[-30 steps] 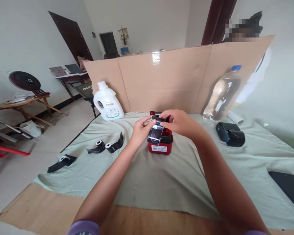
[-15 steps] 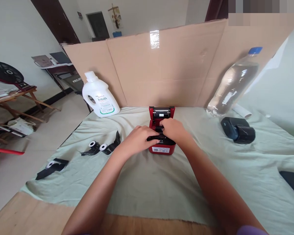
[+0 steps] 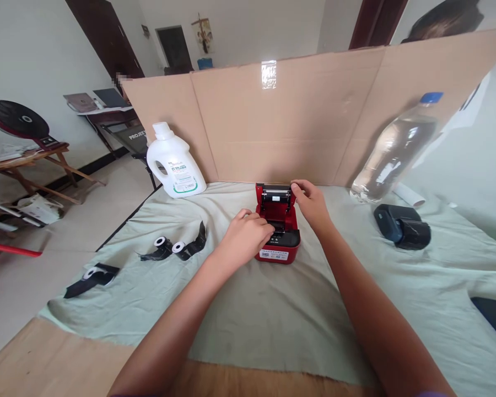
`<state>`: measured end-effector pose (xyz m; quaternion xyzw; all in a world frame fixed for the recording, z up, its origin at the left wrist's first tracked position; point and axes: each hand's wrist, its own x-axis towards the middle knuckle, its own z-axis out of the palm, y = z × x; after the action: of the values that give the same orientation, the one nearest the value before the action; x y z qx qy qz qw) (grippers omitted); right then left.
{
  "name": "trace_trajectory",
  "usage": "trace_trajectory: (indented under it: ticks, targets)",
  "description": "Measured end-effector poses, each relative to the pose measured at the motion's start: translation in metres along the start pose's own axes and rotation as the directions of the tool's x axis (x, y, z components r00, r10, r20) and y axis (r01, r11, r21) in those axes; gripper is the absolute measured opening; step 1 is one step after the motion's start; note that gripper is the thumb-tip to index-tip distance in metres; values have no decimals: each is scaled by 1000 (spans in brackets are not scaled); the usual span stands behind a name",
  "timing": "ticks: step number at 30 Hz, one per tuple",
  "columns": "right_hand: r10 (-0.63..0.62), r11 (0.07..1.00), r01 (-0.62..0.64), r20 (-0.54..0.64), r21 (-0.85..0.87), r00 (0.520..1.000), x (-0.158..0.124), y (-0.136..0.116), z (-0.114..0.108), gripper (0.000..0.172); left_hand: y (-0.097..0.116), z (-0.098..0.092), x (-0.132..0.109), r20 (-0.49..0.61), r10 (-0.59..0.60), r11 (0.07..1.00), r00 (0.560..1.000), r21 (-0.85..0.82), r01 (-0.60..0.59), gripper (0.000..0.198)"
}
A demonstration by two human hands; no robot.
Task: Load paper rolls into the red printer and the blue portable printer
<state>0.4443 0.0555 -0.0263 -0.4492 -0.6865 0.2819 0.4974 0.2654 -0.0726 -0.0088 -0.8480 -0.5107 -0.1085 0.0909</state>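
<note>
A small red and black printer [image 3: 295, 251] stands upright on the cloth with its lid [image 3: 276, 194] raised toward the back. Inside, a dark part shows only in part; I cannot tell what it is. My left hand [image 3: 248, 234] comes over the printer's left side, fingers bent and closed at the front edge of the opening. What its fingertips pinch, if anything, is hidden. At the right edge of the raised lid, my right hand [image 3: 312, 205] grips with thumb and fingers.
Several small rolls of black paper [image 3: 161, 248] lie on the green cloth [image 3: 231, 325] at left. A white detergent jug [image 3: 177, 165] and a large water bottle [image 3: 400, 149] lean against the cardboard panel [image 3: 297, 127]. A black device [image 3: 391, 220] lies at right. Someone's hair [image 3: 446, 19] shows behind the panel.
My right hand has moved from inside the printer up to the lid's right edge. The left hand stays at the opening. The whole view has shifted slightly.
</note>
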Motion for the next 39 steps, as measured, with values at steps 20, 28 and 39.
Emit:
trace_trajectory:
  ticks: [20, 28, 39]
  targets:
    - [194, 758, -319, 270, 569, 943, -78, 62, 16, 61, -34, 72, 10, 263, -463, -72, 847, -963, 259, 76]
    - [128, 719, -294, 296, 630, 947, -77, 70, 17, 55, -30, 79, 5, 224, -434, -210, 873, -967, 144, 77]
    - [110, 818, -205, 204, 537, 973, -84, 67, 18, 53, -26, 53, 0, -138, -263, 658, 955, -750, 73, 13]
